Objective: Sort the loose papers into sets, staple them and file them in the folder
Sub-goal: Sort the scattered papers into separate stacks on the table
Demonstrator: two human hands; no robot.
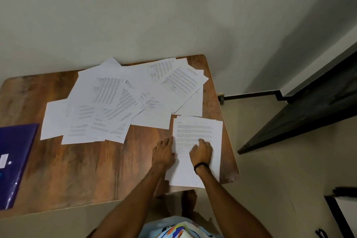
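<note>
We work on a small stack (199,127) of printed sheets at the near right corner of the bench (96,170), well apart from the purple folder (17,150) at the left edge. The rest of the loose papers (108,98) lie fanned and overlapping across the far middle. Our left grip (163,150) lies flat with straight fingers against the stack's left edge. Our right grip (201,150) rests on the top page. Its fingers look bent, and through the blur we cannot tell whether they pinch a sheet or only press down.

We judge these sheets light, limp and slick against each other, so they will likely skid or fan out if lifted by one corner. The better hold is probably both long edges at once, squaring them against the bench. We see no stapler here.
</note>
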